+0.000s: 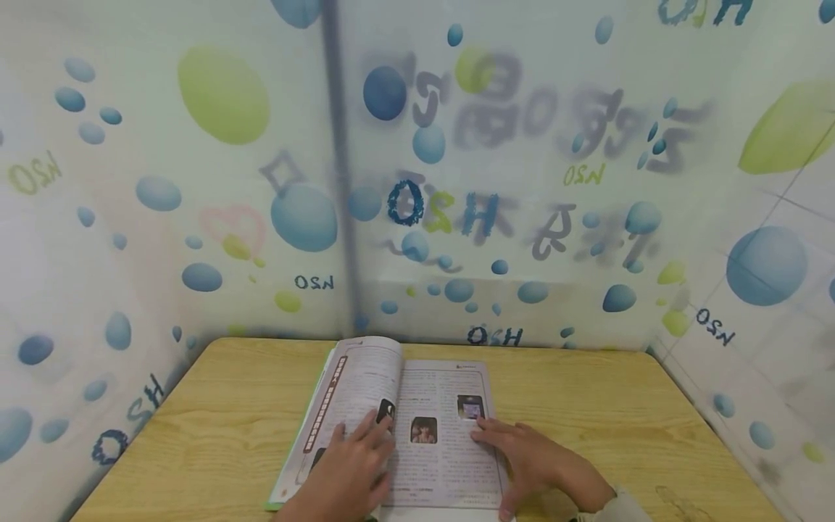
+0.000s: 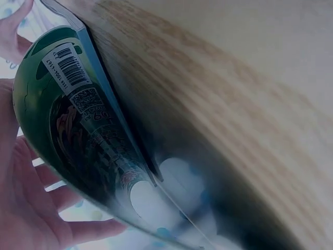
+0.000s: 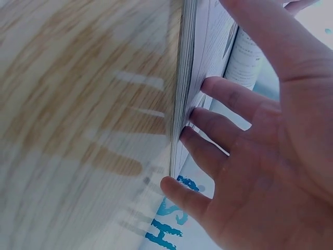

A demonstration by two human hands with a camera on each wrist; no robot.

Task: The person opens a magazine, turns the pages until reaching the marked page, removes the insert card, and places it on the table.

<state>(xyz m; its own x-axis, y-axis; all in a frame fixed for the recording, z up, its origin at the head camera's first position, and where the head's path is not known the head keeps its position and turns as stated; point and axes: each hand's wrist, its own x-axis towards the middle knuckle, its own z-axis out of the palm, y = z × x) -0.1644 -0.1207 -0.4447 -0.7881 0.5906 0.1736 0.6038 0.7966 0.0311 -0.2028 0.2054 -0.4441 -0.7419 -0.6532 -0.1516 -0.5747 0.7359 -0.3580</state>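
The bottom of the head view cuts off the tabletop's [image 1: 620,406] near edge, along with the book's [image 1: 450,471] near edge and the right sleeve [image 1: 622,507]. Toward that edge, the left hand [image 1: 352,464] hides part of a small picture [image 1: 318,457]. Body print [image 1: 417,391] is too small to read. Grey lettering [image 1: 502,123] blurs, as does writing below the barcode [image 2: 70,67].
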